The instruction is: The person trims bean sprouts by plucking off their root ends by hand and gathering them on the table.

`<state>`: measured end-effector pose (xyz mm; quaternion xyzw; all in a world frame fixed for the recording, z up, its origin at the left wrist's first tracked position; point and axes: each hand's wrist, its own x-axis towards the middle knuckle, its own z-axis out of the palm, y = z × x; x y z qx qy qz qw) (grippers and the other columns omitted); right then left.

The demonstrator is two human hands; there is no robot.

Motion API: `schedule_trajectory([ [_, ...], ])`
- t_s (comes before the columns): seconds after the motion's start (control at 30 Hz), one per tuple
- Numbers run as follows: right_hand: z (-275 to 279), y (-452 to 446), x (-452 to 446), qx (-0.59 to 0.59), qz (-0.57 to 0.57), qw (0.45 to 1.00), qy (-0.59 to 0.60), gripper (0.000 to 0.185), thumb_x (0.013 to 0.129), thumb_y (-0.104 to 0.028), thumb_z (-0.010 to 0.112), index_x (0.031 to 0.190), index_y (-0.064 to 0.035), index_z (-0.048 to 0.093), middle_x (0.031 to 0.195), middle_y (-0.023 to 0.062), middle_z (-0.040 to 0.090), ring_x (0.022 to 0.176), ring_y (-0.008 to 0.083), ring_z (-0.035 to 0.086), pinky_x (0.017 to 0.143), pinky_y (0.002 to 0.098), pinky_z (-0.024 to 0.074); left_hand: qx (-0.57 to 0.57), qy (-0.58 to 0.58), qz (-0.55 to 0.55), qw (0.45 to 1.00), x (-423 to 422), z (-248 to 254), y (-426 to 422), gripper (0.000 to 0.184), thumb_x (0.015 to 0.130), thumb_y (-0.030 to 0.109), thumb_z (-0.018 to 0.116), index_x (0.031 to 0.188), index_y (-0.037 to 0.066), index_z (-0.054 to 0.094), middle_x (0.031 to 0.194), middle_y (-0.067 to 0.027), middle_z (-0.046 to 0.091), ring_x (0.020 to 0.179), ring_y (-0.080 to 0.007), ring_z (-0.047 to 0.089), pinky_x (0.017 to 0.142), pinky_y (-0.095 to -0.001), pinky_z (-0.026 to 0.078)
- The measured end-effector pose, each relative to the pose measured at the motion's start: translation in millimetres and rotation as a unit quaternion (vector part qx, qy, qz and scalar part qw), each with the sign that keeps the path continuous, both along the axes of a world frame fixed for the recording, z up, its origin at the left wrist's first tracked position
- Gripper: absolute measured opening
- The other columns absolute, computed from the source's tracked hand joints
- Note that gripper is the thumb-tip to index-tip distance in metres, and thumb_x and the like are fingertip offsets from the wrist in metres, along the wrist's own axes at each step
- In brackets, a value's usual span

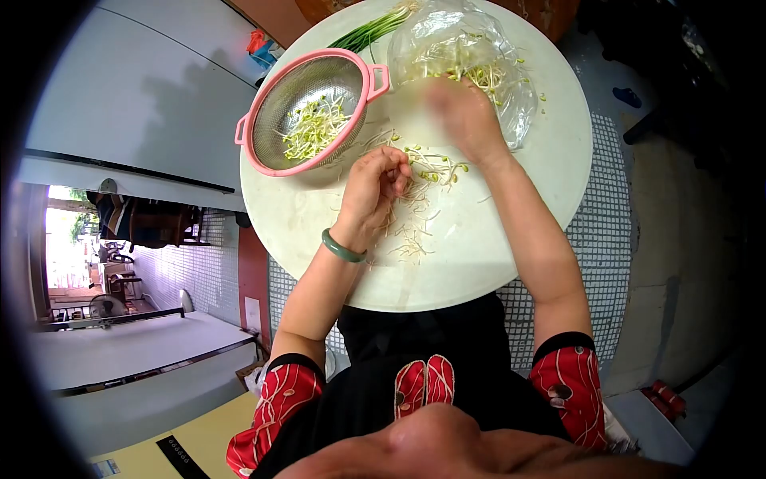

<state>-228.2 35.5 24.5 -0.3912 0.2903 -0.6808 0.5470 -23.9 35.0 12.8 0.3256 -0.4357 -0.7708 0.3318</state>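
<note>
My left hand (373, 185), with a green bangle at the wrist, is held over the table with its fingers curled together. Whatever is between its fingertips, if anything, is hidden. Loose bean sprouts (437, 166) lie just right of it, and thin broken-off root ends (412, 243) are scattered below. My right hand (472, 120) reaches to the near side of a clear plastic bag (511, 120) of bean sprouts; a blur covers its fingers. A pink-rimmed mesh strainer (263, 164) stands on the left, with a heap of bean sprouts (315, 132) inside.
All this rests on a round white table (471, 247). A bunch of green onions (369, 32) lies at its far edge, behind the strainer and beside the bag. A white panelled surface (144, 88) is on the left; the floor has small tiles (602, 239).
</note>
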Motion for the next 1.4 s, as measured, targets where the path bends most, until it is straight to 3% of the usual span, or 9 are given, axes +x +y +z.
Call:
schedule_trajectory([
  [0.1, 2.0, -0.3, -5.5, 0.003, 0.035, 0.993, -0.109, 0.021, 0.095, -0.025, 0.054, 0.092, -0.0046, 0.059, 0.074, 0.0045, 0.060, 0.049, 0.0039, 0.040, 0.040, 0.0185, 0.0280, -0.175, -0.189, -0.096, 0.962, 10.6, 2.3, 4.5, 0.009, 0.088, 0.006, 0.054, 0.086, -0.001, 0.058, 0.074, -0.0081, 0.058, 0.059, -0.0128, 0.052, 0.053, -0.0265, 0.042],
  [0.17, 1.3, 1.3, -7.7, 0.008, 0.058, 0.983, -0.172, 0.020, 0.095, -0.023, 0.052, 0.092, -0.0040, 0.058, 0.075, 0.0073, 0.061, 0.048, 0.0053, 0.041, 0.039, 0.0186, 0.0289, -0.384, -0.400, -0.174, 0.814, 10.8, 16.3, 12.1, 0.008, 0.087, 0.006, 0.055, 0.084, -0.001, 0.058, 0.071, -0.0092, 0.056, 0.059, -0.0132, 0.052, 0.054, -0.0277, 0.042],
  [0.2, -0.7, 0.2, -8.4, 0.006, 0.075, 0.979, -0.189, 0.020, 0.095, -0.023, 0.052, 0.092, -0.0039, 0.058, 0.075, 0.0080, 0.061, 0.047, 0.0063, 0.042, 0.039, 0.0184, 0.0293, -0.466, -0.388, -0.142, 0.783, 9.5, 16.3, 13.8, 0.011, 0.081, 0.013, 0.061, 0.080, 0.002, 0.059, 0.069, -0.0123, 0.054, 0.064, -0.0263, 0.054, 0.061, -0.0368, 0.045],
  [0.5, -1.4, 1.0, -6.5, 0.073, 0.133, 0.977, -0.147, 0.023, 0.095, -0.024, 0.053, 0.098, -0.0019, 0.056, 0.080, 0.0110, 0.063, 0.052, 0.0130, 0.056, 0.034, 0.0183, 0.0315, -0.653, -0.425, -0.029, 0.626, -10.6, 1.4, -28.3, 0.013, 0.081, 0.009, 0.066, 0.093, 0.004, 0.063, 0.091, -0.0098, 0.059, 0.078, -0.0296, 0.060, 0.068, -0.0391, 0.048],
  [0.83, -1.4, 0.3, -0.6, 0.114, 0.186, 0.975, 0.032, 0.020, 0.086, -0.018, 0.069, 0.097, -0.0076, 0.054, 0.070, -0.0022, 0.051, 0.049, 0.0016, 0.039, 0.040, 0.0178, 0.0265, -0.655, -0.377, 0.023, 0.655, -7.7, 38.8, -23.9, 0.011, 0.079, 0.005, 0.065, 0.089, 0.006, 0.062, 0.085, -0.0096, 0.059, 0.075, -0.0294, 0.059, 0.066, -0.0383, 0.048],
  [0.93, 1.0, 3.8, 3.8, 0.142, 0.182, 0.967, 0.110, 0.023, 0.085, -0.020, 0.071, 0.096, -0.0069, 0.055, 0.065, -0.0045, 0.049, 0.049, 0.0017, 0.039, 0.040, 0.0183, 0.0256, -0.690, -0.373, 0.045, 0.619, -8.0, 42.0, -25.4, 0.015, 0.079, 0.001, 0.066, 0.094, 0.003, 0.062, 0.086, -0.0111, 0.060, 0.068, -0.0271, 0.059, 0.060, -0.0344, 0.046],
  [1.03, 0.3, 5.1, 7.7, 0.151, 0.185, 0.957, 0.163, 0.026, 0.085, -0.023, 0.072, 0.096, -0.0064, 0.056, 0.060, -0.0062, 0.046, 0.048, 0.0023, 0.037, 0.040, 0.0187, 0.0251, -0.665, -0.363, 0.051, 0.650, -8.7, 42.0, -25.2, 0.019, 0.082, 0.001, 0.065, 0.100, 0.003, 0.061, 0.085, -0.0092, 0.060, 0.066, -0.0203, 0.058, 0.059, -0.0302, 0.046],
  [1.27, 0.3, 0.5, 3.9, 0.156, 0.111, 0.979, 0.068, 0.024, 0.087, -0.024, 0.069, 0.093, -0.0061, 0.055, 0.069, -0.0038, 0.050, 0.048, 0.0005, 0.036, 0.040, 0.0167, 0.0253, -0.320, -0.220, 0.029, 0.921, -6.5, 5.6, -25.2, 0.023, 0.093, 0.014, 0.060, 0.111, -0.001, 0.058, 0.089, 0.0023, 0.060, 0.067, -0.0039, 0.048, 0.061, -0.0183, 0.041],
  [1.4, 0.2, -0.3, 0.3, 0.131, 0.088, 0.987, 0.014, 0.018, 0.090, -0.022, 0.065, 0.090, -0.0076, 0.054, 0.069, -0.0054, 0.050, 0.050, -0.0009, 0.036, 0.040, 0.0150, 0.0258, -0.185, -0.211, -0.048, 0.959, -10.6, 13.6, -12.7, 0.022, 0.095, 0.019, 0.057, 0.105, 0.000, 0.062, 0.090, 0.0007, 0.062, 0.065, -0.0038, 0.047, 0.059, -0.0198, 0.041],
])
